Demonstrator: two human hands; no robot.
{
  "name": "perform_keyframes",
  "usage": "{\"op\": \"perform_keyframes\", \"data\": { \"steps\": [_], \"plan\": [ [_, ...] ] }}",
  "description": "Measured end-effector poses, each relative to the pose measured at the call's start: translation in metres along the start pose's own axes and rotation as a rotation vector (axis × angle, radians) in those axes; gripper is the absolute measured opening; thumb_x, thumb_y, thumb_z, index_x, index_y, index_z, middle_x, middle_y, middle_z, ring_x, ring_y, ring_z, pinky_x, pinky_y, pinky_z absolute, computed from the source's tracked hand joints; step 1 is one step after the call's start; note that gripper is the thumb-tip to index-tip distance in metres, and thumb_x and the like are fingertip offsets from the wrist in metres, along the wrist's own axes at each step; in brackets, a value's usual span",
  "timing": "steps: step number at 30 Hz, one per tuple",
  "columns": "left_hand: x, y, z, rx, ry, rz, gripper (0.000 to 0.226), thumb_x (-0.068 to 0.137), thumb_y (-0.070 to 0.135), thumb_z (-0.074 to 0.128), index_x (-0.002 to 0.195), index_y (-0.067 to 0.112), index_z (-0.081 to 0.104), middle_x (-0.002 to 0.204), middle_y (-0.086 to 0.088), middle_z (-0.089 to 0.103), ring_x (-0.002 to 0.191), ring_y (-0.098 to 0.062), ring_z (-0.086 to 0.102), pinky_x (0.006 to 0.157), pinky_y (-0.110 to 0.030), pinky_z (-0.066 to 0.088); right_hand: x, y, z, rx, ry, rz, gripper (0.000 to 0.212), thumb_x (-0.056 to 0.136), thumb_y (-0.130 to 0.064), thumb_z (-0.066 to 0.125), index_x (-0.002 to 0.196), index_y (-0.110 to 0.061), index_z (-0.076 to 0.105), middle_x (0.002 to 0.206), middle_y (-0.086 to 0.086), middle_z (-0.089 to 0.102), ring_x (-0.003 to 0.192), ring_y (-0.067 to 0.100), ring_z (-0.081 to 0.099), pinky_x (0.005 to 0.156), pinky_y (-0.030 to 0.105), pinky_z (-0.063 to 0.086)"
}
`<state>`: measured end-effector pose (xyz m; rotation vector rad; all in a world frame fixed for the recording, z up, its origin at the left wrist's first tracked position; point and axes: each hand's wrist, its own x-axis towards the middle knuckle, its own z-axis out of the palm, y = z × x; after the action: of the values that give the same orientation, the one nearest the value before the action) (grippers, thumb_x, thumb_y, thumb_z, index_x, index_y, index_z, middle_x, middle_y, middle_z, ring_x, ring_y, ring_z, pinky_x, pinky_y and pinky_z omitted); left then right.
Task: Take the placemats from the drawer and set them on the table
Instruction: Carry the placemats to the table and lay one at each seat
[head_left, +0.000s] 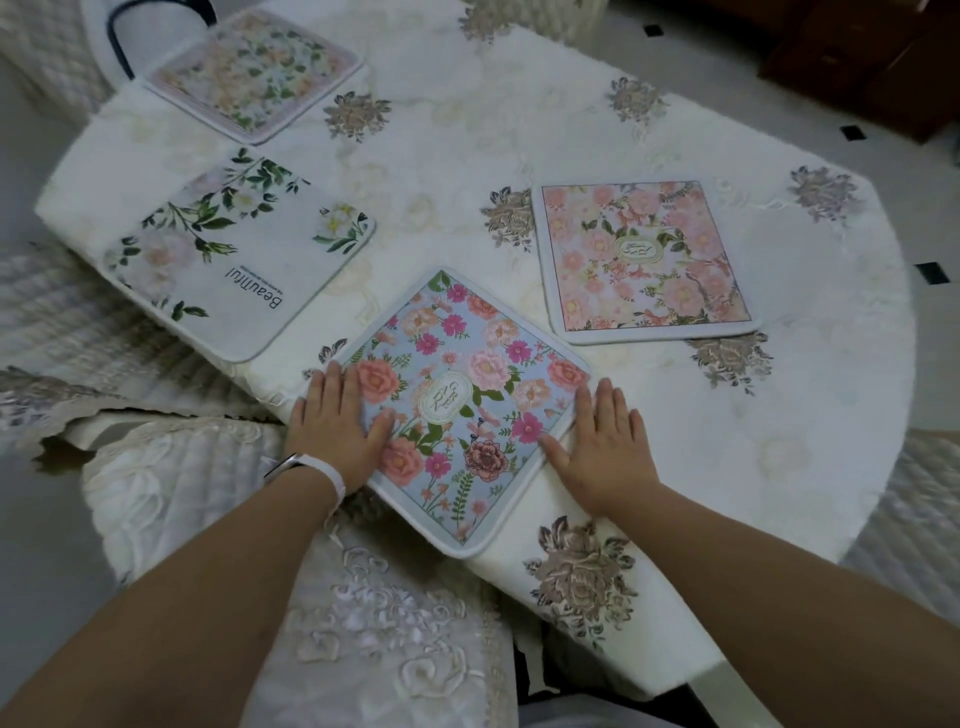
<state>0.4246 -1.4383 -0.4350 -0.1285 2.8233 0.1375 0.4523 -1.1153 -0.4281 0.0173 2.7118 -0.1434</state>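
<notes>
Several floral placemats lie flat on the table (779, 415), which wears a white embroidered cloth. Nearest me is a blue placemat (457, 395) with pink and coral flowers, one corner hanging over the table's edge. My left hand (335, 421) rests flat on its left side, fingers spread. My right hand (605, 447) lies flat at its right edge, partly on the cloth. A pink rose placemat (644, 260) sits to the right, a white placemat (239, 249) printed "Beautiful" to the left, and a pale pink placemat (254, 73) at the far left corner.
Chairs with quilted cream covers stand at the left (62, 322) and just below me (363, 597). A white chair back (104, 31) shows behind the far mat. Dark wooden furniture (872, 62) stands at the upper right on a tiled floor (935, 234).
</notes>
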Motion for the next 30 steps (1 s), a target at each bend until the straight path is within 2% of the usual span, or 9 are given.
{"op": "perform_keyframes", "data": {
  "steps": [5, 9, 13, 19, 21, 24, 27, 30],
  "plan": [
    [-0.005, 0.015, -0.013, 0.028, -0.051, -0.011, 0.083, 0.093, 0.064, 0.019, 0.154, 0.012, -0.001, 0.163, -0.012, -0.002, 0.149, -0.032, -0.001, 0.120, -0.046, 0.010, -0.020, 0.011, -0.006, -0.010, -0.064, 0.020, 0.081, 0.097, -0.064, 0.012, 0.155, -0.014, -0.014, 0.162, 0.010, -0.021, 0.150, 0.029, -0.016, 0.122, 0.048, 0.000],
    [-0.024, 0.042, -0.012, 0.098, -0.110, 0.108, 0.087, 0.089, 0.072, 0.017, 0.154, 0.021, -0.006, 0.162, -0.009, -0.010, 0.148, -0.033, -0.007, 0.118, -0.052, 0.005, -0.037, 0.027, -0.005, 0.008, -0.102, -0.018, 0.076, 0.098, -0.060, 0.018, 0.156, -0.020, -0.012, 0.162, 0.006, -0.023, 0.149, 0.027, -0.018, 0.122, 0.047, -0.002],
    [-0.040, 0.074, -0.007, 0.098, -0.148, 0.215, 0.085, 0.088, 0.072, 0.021, 0.155, 0.023, -0.002, 0.163, -0.008, -0.007, 0.148, -0.030, -0.008, 0.118, -0.051, 0.004, -0.040, 0.038, -0.010, 0.026, -0.115, -0.061, 0.075, 0.099, -0.057, 0.025, 0.156, -0.023, -0.010, 0.162, 0.003, -0.021, 0.150, 0.025, -0.016, 0.121, 0.045, -0.002],
    [-0.055, 0.126, -0.001, -0.109, -0.105, 0.228, 0.070, 0.093, 0.058, 0.033, 0.154, 0.027, 0.014, 0.163, -0.003, 0.004, 0.149, -0.025, -0.003, 0.119, -0.045, 0.003, -0.039, 0.042, -0.012, 0.092, -0.104, -0.080, 0.074, 0.098, -0.052, 0.033, 0.157, -0.023, -0.003, 0.163, 0.003, -0.018, 0.150, 0.026, -0.014, 0.121, 0.046, -0.001],
    [-0.059, 0.143, 0.004, -0.148, -0.103, 0.227, 0.068, 0.095, 0.053, 0.033, 0.154, 0.027, 0.014, 0.163, -0.001, 0.002, 0.149, -0.023, -0.005, 0.119, -0.043, 0.000, -0.037, 0.045, -0.014, 0.128, -0.093, -0.097, 0.071, 0.097, -0.049, 0.035, 0.157, -0.022, 0.007, 0.165, 0.003, -0.010, 0.151, 0.025, -0.008, 0.122, 0.044, 0.002],
    [-0.055, 0.168, 0.003, -0.225, -0.160, 0.267, 0.066, 0.096, 0.047, 0.036, 0.154, 0.028, 0.010, 0.163, 0.003, -0.004, 0.149, -0.018, -0.008, 0.120, -0.040, -0.004, -0.028, 0.060, -0.026, 0.221, -0.048, -0.119, 0.064, 0.093, -0.045, 0.036, 0.152, -0.020, 0.029, 0.163, 0.003, 0.016, 0.149, 0.020, 0.015, 0.121, 0.036, 0.017],
    [-0.032, 0.190, -0.002, -0.361, -0.181, 0.282, 0.068, 0.096, 0.044, 0.043, 0.154, 0.027, 0.013, 0.162, 0.006, 0.004, 0.149, -0.014, 0.000, 0.121, -0.038, 0.006, -0.011, 0.082, -0.048, 0.368, 0.026, -0.065, 0.055, 0.095, -0.036, 0.047, 0.146, -0.018, 0.041, 0.156, 0.001, 0.033, 0.141, 0.018, 0.033, 0.114, 0.032, 0.028],
    [-0.007, 0.216, -0.016, -0.538, -0.196, 0.177, 0.069, 0.094, 0.044, 0.049, 0.153, 0.025, 0.019, 0.159, 0.005, 0.020, 0.147, -0.019, 0.017, 0.119, -0.042, 0.021, 0.015, 0.112, -0.071, 0.454, 0.104, 0.006, 0.051, 0.095, -0.030, 0.049, 0.143, -0.014, 0.044, 0.149, 0.002, 0.039, 0.136, 0.020, 0.039, 0.109, 0.033, 0.033]
  ]
}}
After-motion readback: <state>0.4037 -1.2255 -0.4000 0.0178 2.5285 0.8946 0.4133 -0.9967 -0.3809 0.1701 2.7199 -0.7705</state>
